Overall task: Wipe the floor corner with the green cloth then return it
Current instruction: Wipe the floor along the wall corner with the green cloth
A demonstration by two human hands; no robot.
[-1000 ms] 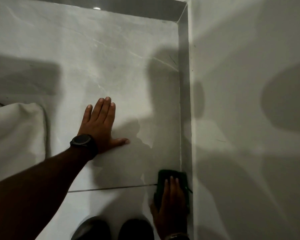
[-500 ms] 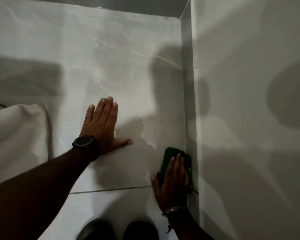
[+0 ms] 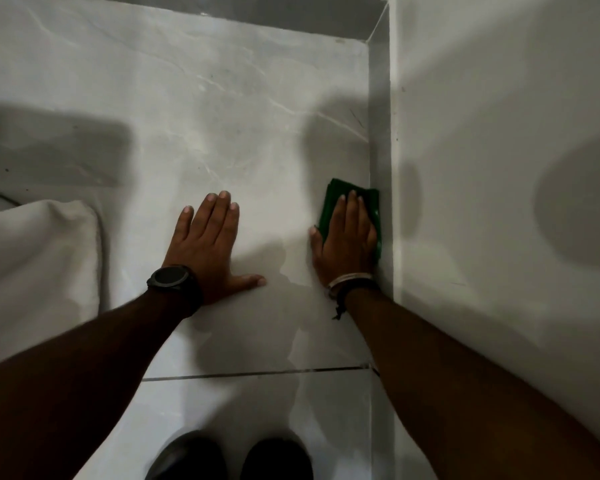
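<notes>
The folded green cloth (image 3: 334,199) lies flat on the pale marble floor tile (image 3: 243,109), tight against the grey skirting (image 3: 380,133) of the right wall. My right hand (image 3: 347,242) presses down on it with flat fingers, covering most of it. My left hand (image 3: 210,242), with a black watch on the wrist, rests palm-down and spread on the tile to the left, holding nothing. The floor corner (image 3: 373,38) is farther ahead at the upper right.
A white wall (image 3: 499,168) runs along the right. A white fabric bundle (image 3: 39,258) lies on the floor at the left. Two dark shoe tips (image 3: 232,457) show at the bottom. A grout line (image 3: 257,373) crosses the floor near me.
My right hand has slid the green cloth forward along the skirting, from the grout line toward the corner. My left hand has stayed planted on the tile.
</notes>
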